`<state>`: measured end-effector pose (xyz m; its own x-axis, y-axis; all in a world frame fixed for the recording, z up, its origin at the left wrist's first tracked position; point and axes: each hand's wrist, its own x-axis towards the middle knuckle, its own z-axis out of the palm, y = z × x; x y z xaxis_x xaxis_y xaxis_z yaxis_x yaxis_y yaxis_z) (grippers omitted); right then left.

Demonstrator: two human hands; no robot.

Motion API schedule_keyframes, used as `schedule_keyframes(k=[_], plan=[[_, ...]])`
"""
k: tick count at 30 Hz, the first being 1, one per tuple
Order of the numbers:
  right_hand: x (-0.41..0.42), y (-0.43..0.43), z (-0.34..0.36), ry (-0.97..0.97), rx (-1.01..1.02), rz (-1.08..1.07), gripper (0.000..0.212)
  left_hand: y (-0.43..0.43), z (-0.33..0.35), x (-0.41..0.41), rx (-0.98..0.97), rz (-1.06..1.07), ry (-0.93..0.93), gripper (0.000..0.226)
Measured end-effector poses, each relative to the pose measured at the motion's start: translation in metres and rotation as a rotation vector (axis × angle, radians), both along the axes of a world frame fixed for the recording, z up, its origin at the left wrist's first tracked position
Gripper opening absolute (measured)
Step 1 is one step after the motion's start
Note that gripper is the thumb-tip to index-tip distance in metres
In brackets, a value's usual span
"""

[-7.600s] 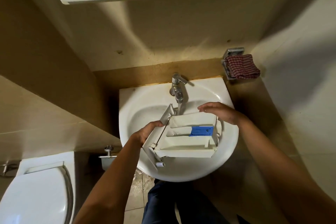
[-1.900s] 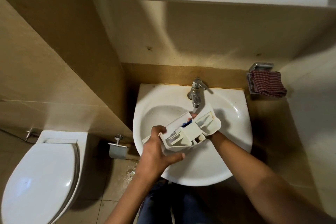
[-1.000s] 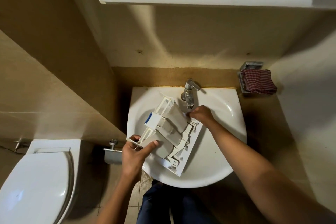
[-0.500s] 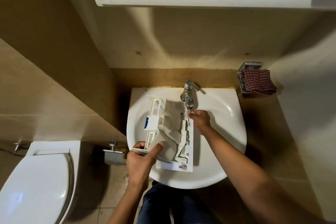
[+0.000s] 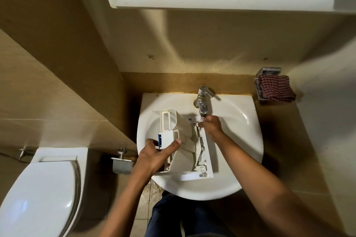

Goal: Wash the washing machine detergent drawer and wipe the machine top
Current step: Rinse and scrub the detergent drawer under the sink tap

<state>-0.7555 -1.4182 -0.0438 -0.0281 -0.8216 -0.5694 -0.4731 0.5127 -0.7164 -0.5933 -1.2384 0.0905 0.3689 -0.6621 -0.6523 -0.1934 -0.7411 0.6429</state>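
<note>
Found white plastic detergent drawer [image 5: 186, 145] over white ceramic basin [image 5: 240, 140], centre frame, long axis bottom-to-top. Gripped at lower-left wall by left hand [image 5: 154, 157] fingers; top end, under chrome tap [image 5: 202, 101], apparently pinched by right hand [image 5: 211, 125] fingers.

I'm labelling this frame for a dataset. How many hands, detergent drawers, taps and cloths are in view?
hands: 2, the left hand and the right hand
detergent drawer: 1
tap: 1
cloth: 1
total: 5
</note>
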Motion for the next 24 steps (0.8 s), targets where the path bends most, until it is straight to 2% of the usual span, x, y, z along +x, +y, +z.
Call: schedule_keyframes(k=[3,6,8,10,12,14,15,16,18,19,21,22,24], plan=[[0.004,0.004,0.000,0.032,-0.064,0.003,0.014,-0.011,0.008,-0.006,-0.009,0.003,0.059,0.086],[0.004,0.011,0.005,0.020,-0.147,0.016,0.023,-0.018,0.010,-0.010,-0.052,0.081,0.015,0.073],[0.004,0.016,0.000,0.027,-0.162,0.019,0.020,-0.021,0.011,-0.012,-0.081,0.127,-0.031,0.063],[0.003,0.020,-0.003,0.065,-0.141,0.063,0.016,-0.022,0.008,-0.014,-0.062,0.133,-0.076,0.054],[0.000,0.022,-0.004,-0.041,-0.034,0.064,0.005,-0.022,0.003,-0.015,-0.059,0.175,-0.073,0.053],[-0.003,0.022,-0.004,-0.257,0.165,0.038,0.036,-0.022,-0.003,-0.015,-0.074,0.208,-0.055,0.058],[-0.005,0.022,-0.006,-0.321,0.229,0.040,0.043,-0.021,-0.004,-0.016,-0.073,0.213,-0.052,0.059],[-0.006,0.022,-0.007,-0.327,0.248,0.045,0.041,-0.021,-0.004,-0.017,-0.081,0.217,-0.054,0.057],[-0.006,0.021,-0.011,-0.208,0.112,0.052,0.013,-0.019,-0.001,-0.022,-0.108,0.254,-0.063,0.052],[-0.005,0.021,-0.011,-0.108,0.018,0.099,0.012,-0.018,0.001,-0.024,-0.125,0.282,-0.067,0.050],[-0.002,0.022,-0.011,0.076,-0.163,0.225,0.042,-0.017,0.003,-0.028,-0.156,0.333,-0.071,0.048],[0.000,0.023,-0.009,0.117,-0.237,0.269,0.047,-0.018,0.004,-0.030,-0.166,0.358,-0.068,0.047],[0.004,0.020,-0.007,0.126,-0.264,0.347,0.042,-0.018,0.004,-0.031,-0.174,0.401,-0.061,0.049]])
